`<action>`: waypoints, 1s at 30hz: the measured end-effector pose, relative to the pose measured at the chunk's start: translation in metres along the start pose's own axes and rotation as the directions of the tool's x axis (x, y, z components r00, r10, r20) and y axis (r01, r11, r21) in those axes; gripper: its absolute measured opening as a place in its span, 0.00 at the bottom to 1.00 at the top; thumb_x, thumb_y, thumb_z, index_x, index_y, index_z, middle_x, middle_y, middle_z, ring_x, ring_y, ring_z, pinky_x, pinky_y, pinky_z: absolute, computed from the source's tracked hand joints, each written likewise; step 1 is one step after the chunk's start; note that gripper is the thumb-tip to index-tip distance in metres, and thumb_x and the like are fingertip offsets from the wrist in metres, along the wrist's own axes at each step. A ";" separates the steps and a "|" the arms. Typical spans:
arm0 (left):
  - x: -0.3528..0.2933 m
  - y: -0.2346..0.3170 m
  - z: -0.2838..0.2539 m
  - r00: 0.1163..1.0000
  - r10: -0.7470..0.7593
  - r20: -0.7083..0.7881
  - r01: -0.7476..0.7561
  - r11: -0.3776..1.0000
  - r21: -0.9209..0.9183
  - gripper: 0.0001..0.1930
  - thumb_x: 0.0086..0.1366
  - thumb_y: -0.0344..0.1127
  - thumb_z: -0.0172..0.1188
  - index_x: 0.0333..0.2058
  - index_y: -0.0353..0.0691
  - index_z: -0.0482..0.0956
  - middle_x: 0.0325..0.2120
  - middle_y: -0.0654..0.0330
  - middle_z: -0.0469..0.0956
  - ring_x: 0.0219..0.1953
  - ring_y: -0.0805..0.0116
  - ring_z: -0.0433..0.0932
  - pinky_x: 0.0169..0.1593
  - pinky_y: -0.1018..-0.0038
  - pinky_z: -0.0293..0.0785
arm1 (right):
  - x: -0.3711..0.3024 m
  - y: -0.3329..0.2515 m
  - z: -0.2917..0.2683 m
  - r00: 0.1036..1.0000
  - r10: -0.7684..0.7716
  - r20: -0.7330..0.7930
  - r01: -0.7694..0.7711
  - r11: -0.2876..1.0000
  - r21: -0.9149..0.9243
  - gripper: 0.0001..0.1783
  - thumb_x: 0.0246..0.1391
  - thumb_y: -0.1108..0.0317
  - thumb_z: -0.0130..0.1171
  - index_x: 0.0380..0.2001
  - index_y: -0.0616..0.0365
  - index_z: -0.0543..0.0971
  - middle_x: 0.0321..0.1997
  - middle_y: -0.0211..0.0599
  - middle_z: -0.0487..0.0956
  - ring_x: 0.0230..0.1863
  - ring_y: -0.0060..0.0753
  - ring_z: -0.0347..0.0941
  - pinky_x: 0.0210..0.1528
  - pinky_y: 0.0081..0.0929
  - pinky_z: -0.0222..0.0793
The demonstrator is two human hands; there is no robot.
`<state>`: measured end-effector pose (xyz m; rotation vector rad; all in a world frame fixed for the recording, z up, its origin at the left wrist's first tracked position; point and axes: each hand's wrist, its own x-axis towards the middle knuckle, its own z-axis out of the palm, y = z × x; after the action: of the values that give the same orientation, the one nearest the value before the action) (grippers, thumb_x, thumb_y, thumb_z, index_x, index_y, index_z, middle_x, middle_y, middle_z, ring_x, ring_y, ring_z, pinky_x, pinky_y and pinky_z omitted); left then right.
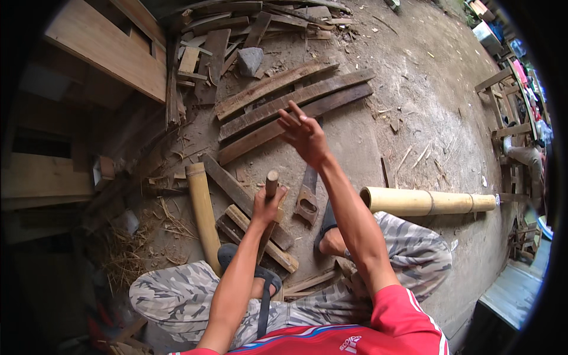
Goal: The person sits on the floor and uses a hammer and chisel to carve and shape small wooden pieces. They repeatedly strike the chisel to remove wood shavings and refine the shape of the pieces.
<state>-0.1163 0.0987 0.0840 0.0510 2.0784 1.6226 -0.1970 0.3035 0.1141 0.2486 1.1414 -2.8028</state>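
My left hand (267, 206) is closed around a round wooden handle (272, 176), its blunt end pointing up. A dark strip runs down below the fist, but the kind of tool cannot be made out. Held out ahead, my right hand (306, 137) is empty, fingers apart, over the nearest of three long wooden planks (296, 102). Beneath my right forearm a handsaw (306, 204) lies on the ground, part of its blade hidden by the arm. Short wooden offcuts (260, 236) lie under my left hand, between my sandalled feet.
One bamboo pole (204, 213) lies left of my feet; another thick bamboo length (429, 202) extends rightward from my right knee. Scrap wood and a grey stone (250, 60) are piled at the far left. A wooden cabinet (109, 50) stands left, a wooden rack (503, 97) right.
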 end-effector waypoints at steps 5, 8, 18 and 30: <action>0.001 -0.008 -0.010 1.000 -0.012 0.000 0.012 0.985 0.170 0.20 0.63 0.49 0.63 0.30 0.33 0.79 0.22 0.60 0.78 0.28 0.73 0.74 0.36 0.70 0.70 | -0.030 0.023 -0.026 0.975 0.117 -0.190 -0.164 0.952 -0.259 0.33 0.62 0.51 0.47 0.68 0.47 0.59 0.66 0.39 0.68 0.67 0.41 0.60 0.65 0.46 0.54; 0.000 0.010 -0.010 0.999 -0.021 0.025 0.014 0.969 0.249 0.20 0.63 0.50 0.62 0.30 0.35 0.79 0.23 0.63 0.77 0.28 0.75 0.73 0.35 0.72 0.69 | -0.044 0.059 -0.050 0.934 0.125 -0.334 -0.250 0.897 -0.364 0.22 0.62 0.55 0.51 0.56 0.52 0.72 0.49 0.37 0.78 0.50 0.34 0.74 0.48 0.37 0.69; -0.014 0.031 -0.031 0.989 -0.105 0.105 0.081 0.974 0.212 0.29 0.62 0.55 0.63 0.52 0.39 0.75 0.45 0.54 0.80 0.48 0.63 0.78 0.50 0.69 0.72 | -0.133 0.190 -0.097 0.657 0.302 -0.690 -0.658 0.677 -0.330 0.15 0.56 0.60 0.51 0.32 0.63 0.77 0.22 0.40 0.79 0.18 0.33 0.75 0.17 0.32 0.69; 0.005 0.035 -0.009 0.999 0.048 -0.006 -0.038 0.862 0.505 0.25 0.61 0.54 0.61 0.44 0.35 0.77 0.37 0.50 0.81 0.42 0.60 0.79 0.46 0.65 0.72 | -0.080 0.147 -0.041 0.558 -0.056 -0.828 -0.489 0.784 -0.382 0.26 0.58 0.46 0.50 0.31 0.62 0.81 0.18 0.40 0.77 0.17 0.34 0.71 0.22 0.34 0.66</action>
<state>-0.1334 0.1023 0.1161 0.2622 2.4785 1.0567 -0.0906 0.2301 -0.0003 1.6055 1.8697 -1.8862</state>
